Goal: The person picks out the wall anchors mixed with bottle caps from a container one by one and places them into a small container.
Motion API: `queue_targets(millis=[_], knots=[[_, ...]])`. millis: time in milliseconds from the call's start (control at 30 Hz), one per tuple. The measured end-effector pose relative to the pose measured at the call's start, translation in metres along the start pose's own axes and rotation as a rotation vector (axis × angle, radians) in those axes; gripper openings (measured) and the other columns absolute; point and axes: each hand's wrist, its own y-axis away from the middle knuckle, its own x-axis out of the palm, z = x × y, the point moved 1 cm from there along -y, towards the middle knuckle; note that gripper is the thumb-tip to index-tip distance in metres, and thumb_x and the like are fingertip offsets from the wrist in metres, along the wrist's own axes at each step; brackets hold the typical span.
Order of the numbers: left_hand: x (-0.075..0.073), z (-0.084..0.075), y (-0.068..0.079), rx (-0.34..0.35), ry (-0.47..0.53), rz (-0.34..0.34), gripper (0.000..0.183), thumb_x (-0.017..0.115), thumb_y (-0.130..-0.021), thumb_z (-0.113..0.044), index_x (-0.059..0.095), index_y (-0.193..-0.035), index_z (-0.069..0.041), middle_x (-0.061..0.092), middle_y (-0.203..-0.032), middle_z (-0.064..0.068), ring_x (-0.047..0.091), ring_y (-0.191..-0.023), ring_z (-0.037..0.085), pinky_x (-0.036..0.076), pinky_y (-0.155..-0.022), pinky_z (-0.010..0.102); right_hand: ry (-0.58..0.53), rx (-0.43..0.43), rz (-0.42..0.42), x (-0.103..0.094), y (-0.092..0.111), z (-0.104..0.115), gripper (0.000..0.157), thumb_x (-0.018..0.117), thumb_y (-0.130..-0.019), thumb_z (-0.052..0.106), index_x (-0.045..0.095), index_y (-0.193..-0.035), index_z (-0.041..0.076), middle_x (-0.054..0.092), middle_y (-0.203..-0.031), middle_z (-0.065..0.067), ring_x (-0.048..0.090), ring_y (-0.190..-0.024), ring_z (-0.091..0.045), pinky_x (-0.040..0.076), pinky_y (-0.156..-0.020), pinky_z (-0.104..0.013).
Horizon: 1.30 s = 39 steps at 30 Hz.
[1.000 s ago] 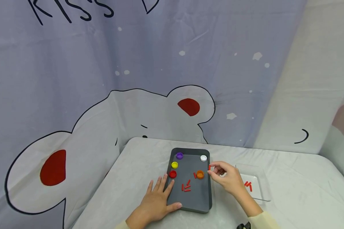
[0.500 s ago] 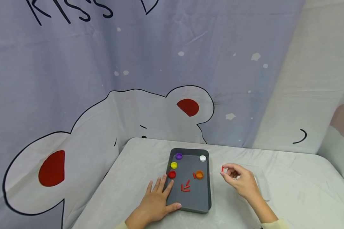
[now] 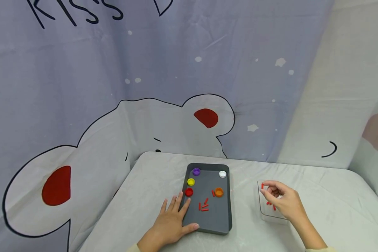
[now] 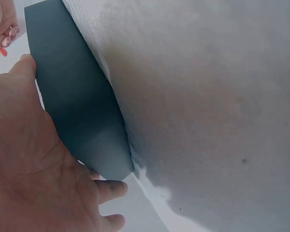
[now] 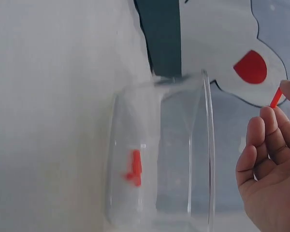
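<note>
Between thumb and index finger, my right hand [image 3: 285,199] pinches a short red stick [image 5: 276,97], held over the clear plastic box [image 3: 266,216]. Several more red sticks [image 5: 136,166] lie on the bottom of that box, partly hidden by the hand in the head view. My left hand [image 3: 171,222] rests with spread fingers along the left edge of the dark grey tray [image 3: 215,220]; the thumb reaches its near left corner. On the tray, several red sticks [image 3: 205,206] lie loose in the middle, and one stick [image 3: 213,193] lies beside an orange cap [image 3: 218,192].
Down the tray's left side stand a purple cap [image 3: 196,172], a yellow cap [image 3: 190,182] and a red cap [image 3: 189,191]. A white cap [image 3: 222,174] sits at its far right. White cloth [image 3: 245,224] covers the table, and a printed curtain [image 3: 176,70] hangs behind.
My right hand has moved right, from the tray's right edge to over the clear box, carrying the red stick. My left hand stays in place on the tray.
</note>
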Motion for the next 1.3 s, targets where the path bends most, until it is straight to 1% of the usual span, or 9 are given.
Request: queue_targets(millis=[100,267,433,800,1067,1167,1300], knots=[[0.001,0.0,0.0,0.0,0.0,0.001,0.095,0.042,-0.089,-0.081,0.034,-0.16,-0.017,0.015,-0.169,0.016,0.021,-0.152,0.042,0.01,-0.118,0.067,0.025,-0.013,-0.001,-0.007,0.0,-0.004,0.02,0.079,-0.089,0.016,0.075,-0.108,0.011,0.063,-0.076,0.008,0.06,-0.067,-0.004,0.048,-0.063,-0.018],[0.001,0.0,0.0,0.003,-0.003,0.0,0.096,0.041,-0.089,-0.081,0.034,-0.16,-0.017,0.014,-0.169,0.016,0.02,-0.153,0.042,0.01,-0.118,0.067,0.036,-0.041,0.008,-0.015,0.002,-0.011,0.021,0.081,-0.087,0.015,0.075,-0.106,0.011,0.063,-0.076,0.009,0.058,-0.066,-0.004,0.047,-0.061,-0.018],[0.001,0.0,0.0,0.007,-0.008,-0.002,0.095,0.04,-0.09,-0.081,0.034,-0.16,-0.018,0.013,-0.169,0.015,0.018,-0.153,0.041,0.01,-0.118,0.067,0.026,-0.064,0.029,-0.018,0.003,-0.018,0.02,0.081,-0.087,0.013,0.074,-0.105,0.01,0.062,-0.076,0.009,0.057,-0.065,-0.004,0.048,-0.059,-0.02],[0.0,-0.001,0.001,-0.001,-0.005,0.001,0.094,0.042,-0.09,-0.081,0.034,-0.16,-0.018,0.014,-0.169,0.015,0.017,-0.153,0.041,0.009,-0.119,0.066,0.034,-0.046,0.057,-0.022,0.004,-0.028,0.022,0.081,-0.088,0.015,0.074,-0.107,0.006,0.061,-0.076,0.011,0.056,-0.065,-0.002,0.046,-0.057,-0.019],[-0.001,-0.001,0.001,-0.002,-0.01,-0.004,0.094,0.042,-0.09,-0.08,0.035,-0.16,-0.018,0.015,-0.169,0.015,0.018,-0.153,0.041,0.01,-0.119,0.067,0.029,-0.048,0.058,-0.02,0.004,-0.027,0.022,0.081,-0.087,0.013,0.074,-0.107,0.006,0.062,-0.076,0.01,0.056,-0.065,-0.003,0.047,-0.058,-0.019],[-0.001,-0.001,0.001,-0.003,-0.011,-0.004,0.094,0.042,-0.09,-0.08,0.035,-0.16,-0.018,0.015,-0.169,0.015,0.018,-0.153,0.041,0.01,-0.119,0.066,0.023,-0.034,0.059,-0.015,0.002,-0.022,0.019,0.08,-0.088,0.014,0.075,-0.107,0.008,0.063,-0.075,0.01,0.056,-0.064,-0.003,0.047,-0.057,-0.02],[-0.001,-0.001,0.001,-0.005,-0.008,0.0,0.094,0.042,-0.09,-0.08,0.035,-0.16,-0.018,0.015,-0.169,0.015,0.018,-0.153,0.041,0.01,-0.119,0.066,-0.003,-0.005,0.092,-0.006,0.001,-0.014,0.018,0.077,-0.092,0.017,0.075,-0.108,0.008,0.065,-0.074,0.006,0.056,-0.059,-0.008,0.047,-0.053,-0.024]])
